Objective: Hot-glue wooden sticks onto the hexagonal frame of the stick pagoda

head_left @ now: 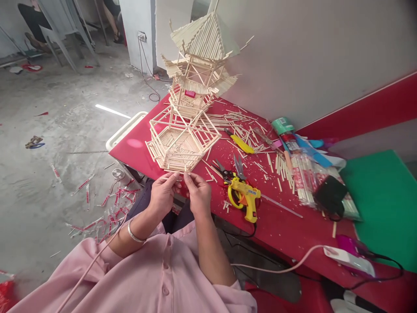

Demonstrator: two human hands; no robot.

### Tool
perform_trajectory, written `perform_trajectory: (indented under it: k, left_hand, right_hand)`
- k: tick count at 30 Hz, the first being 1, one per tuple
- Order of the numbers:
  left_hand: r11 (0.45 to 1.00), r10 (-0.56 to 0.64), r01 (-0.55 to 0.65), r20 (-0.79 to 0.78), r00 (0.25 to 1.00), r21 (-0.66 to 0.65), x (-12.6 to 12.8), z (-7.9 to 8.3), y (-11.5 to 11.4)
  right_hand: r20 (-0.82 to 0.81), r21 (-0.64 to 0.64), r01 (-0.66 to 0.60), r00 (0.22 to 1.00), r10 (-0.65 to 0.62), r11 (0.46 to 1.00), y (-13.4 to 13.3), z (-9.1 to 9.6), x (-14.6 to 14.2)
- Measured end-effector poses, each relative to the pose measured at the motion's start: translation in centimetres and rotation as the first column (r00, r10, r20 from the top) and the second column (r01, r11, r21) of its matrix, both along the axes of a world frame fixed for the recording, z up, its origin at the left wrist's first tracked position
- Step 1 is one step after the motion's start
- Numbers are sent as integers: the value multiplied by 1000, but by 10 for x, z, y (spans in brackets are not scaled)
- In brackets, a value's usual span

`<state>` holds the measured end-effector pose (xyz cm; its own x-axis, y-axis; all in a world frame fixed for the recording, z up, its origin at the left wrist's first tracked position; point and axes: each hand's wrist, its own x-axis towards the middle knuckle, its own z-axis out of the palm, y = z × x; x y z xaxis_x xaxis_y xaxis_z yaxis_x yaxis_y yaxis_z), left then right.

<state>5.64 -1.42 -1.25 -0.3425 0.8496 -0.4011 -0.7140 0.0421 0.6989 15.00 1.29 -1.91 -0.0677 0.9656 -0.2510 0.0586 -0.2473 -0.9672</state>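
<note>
I see the stick pagoda [206, 40] roofed, the hexagonal frame [178, 148] roofless, left fingers [171, 178] and right fingers [192, 181] pinching a slim stick [181, 173].

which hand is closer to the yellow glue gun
The right hand. It is just to the left of the glue gun in the picture, not touching it. The left hand is farther off, beyond the right hand.

You can read no text here: the label [252, 192] on the yellow glue gun [250, 202] at right and the red print [296, 164] on the stick packets [303, 181] farther right are too small.
</note>
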Motion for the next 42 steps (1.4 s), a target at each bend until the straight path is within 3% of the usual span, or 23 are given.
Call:
perform_trajectory:
  k: [12,23,42]
  left_hand:
    - [999,-20,20,1,1000,-33,-1,2,1]
    - [999,-4,5,30,1000,-37,-1,3,2]
    - [1000,-1,2,22,1000,-25,-1,0,2]
  right_hand:
    - [-130,-77,19,991,-28,997,1,5,-1]
    - [-199,-52,67,977,-77,996,0,2,-2]
    - [-190,-21,69,979,-72,997,1,-10,0]
